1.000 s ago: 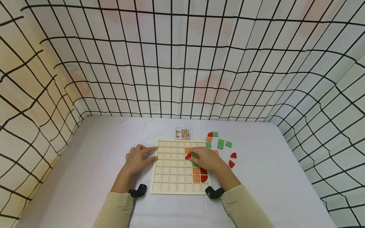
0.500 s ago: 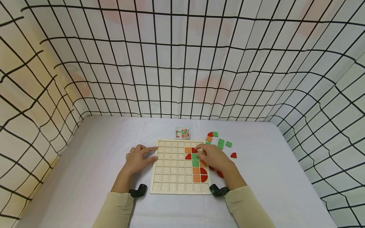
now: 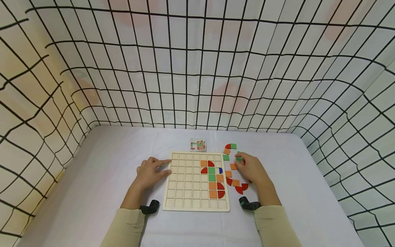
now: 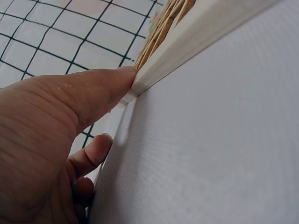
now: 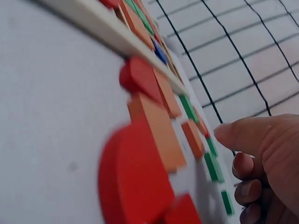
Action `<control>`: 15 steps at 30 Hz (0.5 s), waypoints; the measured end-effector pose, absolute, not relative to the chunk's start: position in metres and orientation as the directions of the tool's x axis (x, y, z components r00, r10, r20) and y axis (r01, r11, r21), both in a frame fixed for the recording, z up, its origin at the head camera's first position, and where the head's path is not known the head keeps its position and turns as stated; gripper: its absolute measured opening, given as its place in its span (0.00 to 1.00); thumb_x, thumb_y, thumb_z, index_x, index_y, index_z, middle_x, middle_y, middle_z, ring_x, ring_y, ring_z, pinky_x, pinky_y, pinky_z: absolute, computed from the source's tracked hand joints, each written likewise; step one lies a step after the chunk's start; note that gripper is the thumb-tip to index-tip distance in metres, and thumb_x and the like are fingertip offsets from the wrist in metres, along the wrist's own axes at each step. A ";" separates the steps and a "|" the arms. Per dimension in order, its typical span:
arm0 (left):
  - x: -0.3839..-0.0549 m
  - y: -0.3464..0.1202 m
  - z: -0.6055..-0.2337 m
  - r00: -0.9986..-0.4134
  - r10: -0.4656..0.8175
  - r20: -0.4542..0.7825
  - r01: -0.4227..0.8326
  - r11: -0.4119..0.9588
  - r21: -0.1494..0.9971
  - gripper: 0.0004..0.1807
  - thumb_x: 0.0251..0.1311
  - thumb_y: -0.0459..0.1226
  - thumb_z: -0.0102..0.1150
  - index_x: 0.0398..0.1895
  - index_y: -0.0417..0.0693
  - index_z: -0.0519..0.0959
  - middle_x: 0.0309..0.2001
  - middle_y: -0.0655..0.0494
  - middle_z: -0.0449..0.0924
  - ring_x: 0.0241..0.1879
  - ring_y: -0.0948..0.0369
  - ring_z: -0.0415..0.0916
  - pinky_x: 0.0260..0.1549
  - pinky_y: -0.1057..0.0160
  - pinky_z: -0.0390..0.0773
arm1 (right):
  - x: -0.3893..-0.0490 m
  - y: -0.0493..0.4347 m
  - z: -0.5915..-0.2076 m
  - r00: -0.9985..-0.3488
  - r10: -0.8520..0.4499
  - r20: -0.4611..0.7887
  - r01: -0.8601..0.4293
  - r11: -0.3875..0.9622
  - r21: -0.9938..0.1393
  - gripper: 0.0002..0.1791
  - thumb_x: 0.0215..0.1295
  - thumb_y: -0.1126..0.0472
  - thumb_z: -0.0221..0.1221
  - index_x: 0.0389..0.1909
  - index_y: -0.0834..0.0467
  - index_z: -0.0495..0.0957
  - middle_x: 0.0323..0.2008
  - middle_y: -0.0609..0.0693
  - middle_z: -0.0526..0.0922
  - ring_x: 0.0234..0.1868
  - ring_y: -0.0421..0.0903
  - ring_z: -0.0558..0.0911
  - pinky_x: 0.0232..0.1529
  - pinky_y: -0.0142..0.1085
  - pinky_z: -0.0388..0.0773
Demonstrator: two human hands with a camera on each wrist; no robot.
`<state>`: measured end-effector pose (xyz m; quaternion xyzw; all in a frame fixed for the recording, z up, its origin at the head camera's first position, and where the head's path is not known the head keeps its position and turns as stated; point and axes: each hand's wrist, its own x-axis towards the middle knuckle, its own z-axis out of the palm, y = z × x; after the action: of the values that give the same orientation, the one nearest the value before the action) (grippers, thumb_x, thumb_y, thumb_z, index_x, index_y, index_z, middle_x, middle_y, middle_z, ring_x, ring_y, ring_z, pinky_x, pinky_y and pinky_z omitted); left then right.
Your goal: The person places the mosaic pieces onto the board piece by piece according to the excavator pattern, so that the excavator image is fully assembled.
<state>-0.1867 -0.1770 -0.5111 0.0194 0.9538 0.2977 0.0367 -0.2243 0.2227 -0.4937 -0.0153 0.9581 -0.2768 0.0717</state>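
Observation:
A pale wooden grid board (image 3: 185, 204) lies on the table, with orange, green and red tiles in cells on its right side. A small blue piece (image 3: 220, 170) sits in the right column. My left hand (image 3: 151, 174) rests at the board's left edge, straight index finger and thumb touching the rim; the thumb (image 4: 103, 86) shows against it in the left wrist view. Over the loose pieces to the right hovers my right hand (image 3: 252, 168), thumb and fingertips by a green tile (image 3: 239, 159). In the right wrist view nothing shows between the thumb (image 5: 245, 133) and fingers.
A small pattern card (image 3: 198, 144) lies behind the board. Right of the board are scattered orange squares (image 3: 236, 183), red quarter-rounds (image 3: 239, 189) and green squares (image 3: 226, 157). A black wire grid (image 3: 185, 92) stands around the table's back and sides.
My right hand has moved right, off the board to the loose green tiles, uncovering a red quarter-round in an upper cell and the blue piece. The left hand has stayed at the board's edge.

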 end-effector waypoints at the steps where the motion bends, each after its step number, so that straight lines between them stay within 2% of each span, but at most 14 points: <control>1: -0.187 -0.177 -0.511 -0.996 0.060 -0.058 0.016 0.823 0.568 0.26 0.63 0.54 0.66 0.64 0.67 0.81 0.55 0.48 0.75 0.47 0.52 0.67 0.45 0.47 0.61 | -0.225 0.226 -0.494 -0.989 -0.054 -0.141 0.031 0.840 -0.542 0.20 0.73 0.51 0.58 0.62 0.53 0.76 0.30 0.51 0.72 0.19 0.46 0.71 0.21 0.36 0.68; 8: -0.186 -0.177 -0.510 -0.996 0.062 -0.058 0.019 0.823 0.567 0.26 0.63 0.54 0.66 0.64 0.67 0.80 0.55 0.48 0.75 0.47 0.52 0.66 0.45 0.47 0.60 | -0.224 0.237 -0.498 -0.990 -0.004 -0.144 0.075 0.839 -0.539 0.22 0.71 0.53 0.61 0.62 0.55 0.76 0.30 0.52 0.72 0.27 0.47 0.72 0.27 0.37 0.67; 15: -0.186 -0.178 -0.510 -0.996 0.066 -0.057 0.023 0.823 0.567 0.26 0.63 0.54 0.66 0.64 0.67 0.80 0.55 0.48 0.75 0.47 0.52 0.66 0.44 0.47 0.60 | -0.223 0.238 -0.501 -0.992 0.014 -0.126 0.079 0.844 -0.531 0.23 0.71 0.53 0.62 0.63 0.57 0.75 0.29 0.52 0.71 0.28 0.46 0.71 0.26 0.37 0.66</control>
<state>-0.1862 -0.1777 -0.5100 0.0234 0.9540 0.2964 0.0369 -0.2233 0.2377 -0.5013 0.0242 0.9584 -0.2784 0.0587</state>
